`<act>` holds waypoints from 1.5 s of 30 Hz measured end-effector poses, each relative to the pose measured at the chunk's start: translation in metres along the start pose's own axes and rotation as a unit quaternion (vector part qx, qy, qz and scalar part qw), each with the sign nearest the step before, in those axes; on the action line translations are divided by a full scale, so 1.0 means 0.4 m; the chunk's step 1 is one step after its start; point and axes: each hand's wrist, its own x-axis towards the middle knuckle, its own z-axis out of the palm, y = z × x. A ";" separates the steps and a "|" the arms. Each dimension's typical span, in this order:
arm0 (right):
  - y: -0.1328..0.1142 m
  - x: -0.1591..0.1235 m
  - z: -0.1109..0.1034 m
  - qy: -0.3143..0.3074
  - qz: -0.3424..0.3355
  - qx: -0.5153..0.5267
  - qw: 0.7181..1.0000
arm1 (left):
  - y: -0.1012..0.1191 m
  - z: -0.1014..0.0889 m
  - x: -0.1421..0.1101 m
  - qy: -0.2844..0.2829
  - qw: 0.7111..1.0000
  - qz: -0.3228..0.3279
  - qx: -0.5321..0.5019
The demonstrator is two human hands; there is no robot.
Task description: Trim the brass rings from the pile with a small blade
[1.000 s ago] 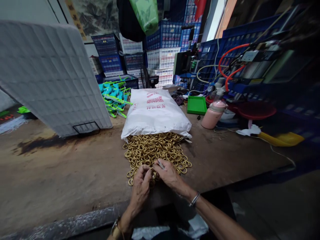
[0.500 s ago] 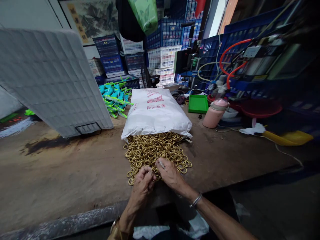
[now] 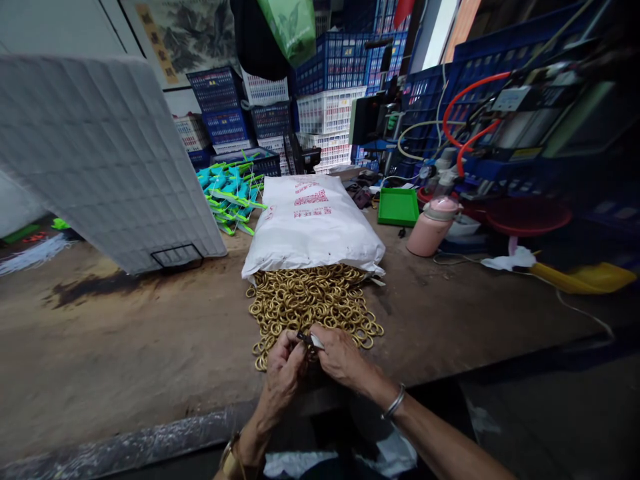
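My left hand (image 3: 285,367) is closed in a pinch at the near edge of a heap of gold-coloured rings (image 3: 305,300). What its fingertips hold is too small and covered to name. My right hand (image 3: 343,357) is closed around a small tool (image 3: 317,341) with a flat pale part and a dark end. That dark end meets the left fingertips. Behind the heap lies a white woven sack (image 3: 315,227) with red print, its mouth towards me and rings spilling from it.
A tall white padded panel (image 3: 115,167) leans at left on the wooden table (image 3: 125,360). Blue and bright-green plastic pieces (image 3: 230,193) lie beside the sack. At right stand a green tray (image 3: 398,207), a pink bottle (image 3: 430,227) and a yellow scoop (image 3: 585,277). Crates (image 3: 333,110) are stacked behind.
My right hand has lowered slightly and turned the small tool against the left fingertips, so its dark end now shows. My left hand has hardly moved.
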 end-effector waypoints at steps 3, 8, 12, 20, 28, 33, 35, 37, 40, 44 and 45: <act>0.019 0.007 -0.002 0.002 0.016 -0.036 0.999 | 0.011 0.002 -0.010 0.004 1.000 0.000 0.000; 0.046 0.031 -0.002 0.062 0.055 -0.001 0.997 | 0.047 0.010 -0.026 -0.016 0.999 -0.012 -0.031; 0.020 0.044 0.001 0.069 0.095 0.198 0.973 | 0.042 0.002 -0.021 -0.031 0.995 -0.016 -0.096; -0.033 0.031 0.021 -0.052 0.140 0.480 0.864 | 0.037 -0.013 -0.024 -0.017 0.993 -0.039 -0.110; -0.026 0.040 0.036 0.061 0.063 0.320 0.943 | 0.024 -0.026 -0.022 0.065 0.987 -0.075 -0.126; -0.038 0.028 0.034 0.073 0.021 0.236 0.969 | 0.015 -0.034 -0.028 0.043 0.989 -0.064 -0.124; -0.044 0.027 0.035 0.073 0.021 0.230 0.970 | 0.016 -0.033 -0.031 0.032 0.990 -0.068 -0.119; -0.047 0.027 0.035 0.075 0.028 0.230 0.970 | 0.019 -0.032 -0.033 0.029 0.990 -0.071 -0.118; -0.047 0.030 0.036 0.072 0.032 0.237 0.968 | 0.022 -0.032 -0.031 0.026 0.986 -0.087 -0.142; -0.044 0.026 0.038 0.059 0.014 0.251 0.966 | 0.017 -0.038 -0.023 0.032 0.971 -0.118 -0.207; -0.044 0.024 0.039 0.055 0.014 0.253 0.966 | 0.015 -0.040 -0.022 0.034 0.966 -0.126 -0.223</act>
